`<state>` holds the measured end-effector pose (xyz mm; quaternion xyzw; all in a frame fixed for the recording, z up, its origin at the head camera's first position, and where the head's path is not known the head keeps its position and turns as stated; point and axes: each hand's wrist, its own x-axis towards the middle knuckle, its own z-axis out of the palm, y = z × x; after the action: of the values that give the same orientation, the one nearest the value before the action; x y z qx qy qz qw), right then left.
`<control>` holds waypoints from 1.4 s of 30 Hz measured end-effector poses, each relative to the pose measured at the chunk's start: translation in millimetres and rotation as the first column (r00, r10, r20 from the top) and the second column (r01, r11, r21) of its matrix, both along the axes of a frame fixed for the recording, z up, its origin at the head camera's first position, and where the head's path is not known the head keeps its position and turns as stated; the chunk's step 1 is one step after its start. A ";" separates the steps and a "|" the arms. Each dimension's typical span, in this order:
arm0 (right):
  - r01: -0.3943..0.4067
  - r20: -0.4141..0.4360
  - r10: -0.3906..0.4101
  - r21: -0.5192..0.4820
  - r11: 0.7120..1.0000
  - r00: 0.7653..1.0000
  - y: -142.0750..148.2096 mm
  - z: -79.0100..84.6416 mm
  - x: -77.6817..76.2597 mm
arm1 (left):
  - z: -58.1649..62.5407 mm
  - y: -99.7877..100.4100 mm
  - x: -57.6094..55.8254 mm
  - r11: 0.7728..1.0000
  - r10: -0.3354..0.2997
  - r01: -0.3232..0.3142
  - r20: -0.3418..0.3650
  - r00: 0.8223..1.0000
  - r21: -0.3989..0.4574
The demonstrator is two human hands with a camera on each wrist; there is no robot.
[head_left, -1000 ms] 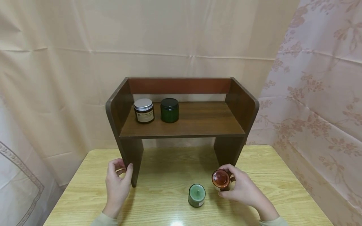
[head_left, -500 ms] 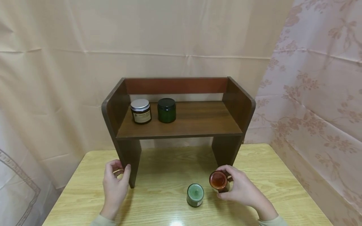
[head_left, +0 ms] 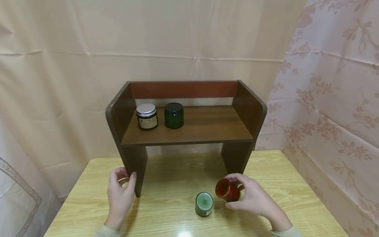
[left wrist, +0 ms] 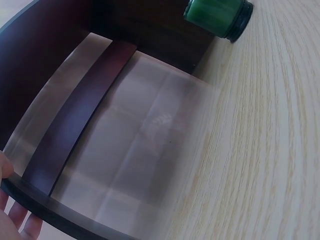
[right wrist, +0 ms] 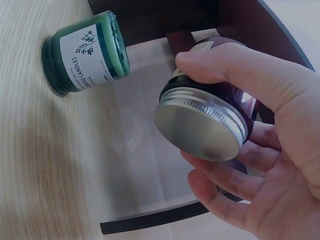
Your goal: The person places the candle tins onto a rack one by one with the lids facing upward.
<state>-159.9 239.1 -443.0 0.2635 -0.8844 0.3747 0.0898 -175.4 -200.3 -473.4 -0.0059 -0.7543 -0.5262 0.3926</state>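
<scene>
My left hand (head_left: pixel 120 192) grips the lower front edge of the shelf's left side panel (head_left: pixel 137 168), thumb on one side and fingers on the other. My right hand (head_left: pixel 251 197) holds an amber glass candle jar (head_left: pixel 228 191) between thumb and fingers above the table. The jar is tilted, its reddish glass end turned left; in the right wrist view its silver lid (right wrist: pixel 197 127) shows at the other end. Left of it on the table stands a green candle jar (head_left: pixel 204 204), with its dark lid (left wrist: pixel 241 22) at the bottom and a white label (right wrist: pixel 86 57).
On the brown wooden shelf (head_left: pixel 213 125) stand an amber jar (head_left: pixel 147 117) with a silver lid and a green jar (head_left: pixel 174 116) with a black lid. The shelf sits on a light wood table (head_left: pixel 165 210). Cloth curtains (head_left: pixel 183 39) hang behind and beside it.
The amber jar in my right hand has tipped from near upright to tilted, its glass end swinging left. My left hand keeps its grip on the shelf panel; the head view has shifted slightly.
</scene>
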 end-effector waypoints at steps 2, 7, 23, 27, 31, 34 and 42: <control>0.003 -0.002 -0.003 -0.015 1.000 1.000 0.9 0.9 0.2 | 0.0 0.1 -0.4 1.000 0.000 0.000 -0.004 1.000 -0.001; -0.008 0.032 0.011 -0.085 0.996 0.999 3.9 2.8 0.4 | -0.4 -0.7 -0.2 1.000 -0.003 0.003 0.002 1.000 0.004; 0.003 0.011 -0.001 -0.109 0.994 1.000 13.0 5.6 3.3 | -0.9 -0.7 2.1 1.000 -0.004 0.004 0.042 0.999 0.001; 0.009 0.011 -0.007 -0.115 0.993 1.000 14.5 7.9 0.5 | -0.3 -1.9 0.8 1.000 -0.002 0.002 0.032 0.999 0.002; 0.012 0.023 -0.009 -0.130 0.991 1.000 15.8 10.1 0.0 | -0.9 -2.1 -0.1 1.000 0.003 -0.003 0.031 1.000 0.001; 0.021 0.037 -0.016 -0.137 0.990 0.999 15.9 11.6 0.4 | -1.5 -2.5 -0.4 1.000 0.006 -0.006 0.036 0.999 -0.002; 0.063 0.053 -0.056 -0.133 0.989 0.997 14.5 14.7 3.4 | -1.5 -3.5 0.6 1.000 -0.002 0.003 0.027 1.000 -0.023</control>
<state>-156.6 253.5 -428.4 0.2208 -0.8665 0.4370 0.0967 -174.9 -203.8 -475.0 -0.0041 -0.7654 -0.5181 0.3817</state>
